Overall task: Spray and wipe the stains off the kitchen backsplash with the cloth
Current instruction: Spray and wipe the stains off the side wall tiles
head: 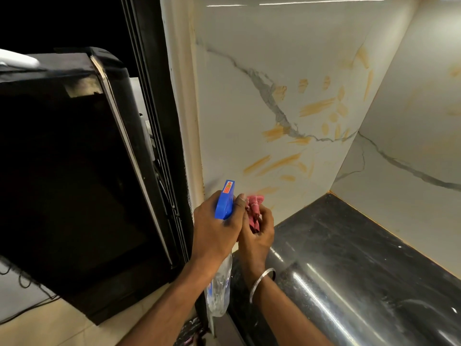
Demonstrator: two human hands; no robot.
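Head view: the left hand (214, 228) is curled round the neck of the spray bottle (225, 203), light stiff plastic best held there, and the right hand (258, 236) bunches the soft, limp pink cloth (254, 208) in a closed grip, both above the surface's (349, 245) left end. Orange stains (316, 106) streak the marble backsplash (237, 96) just beyond, apparently not yet wiped.

Kitchen: stone counter (349, 245); marble backsplash (237, 108)
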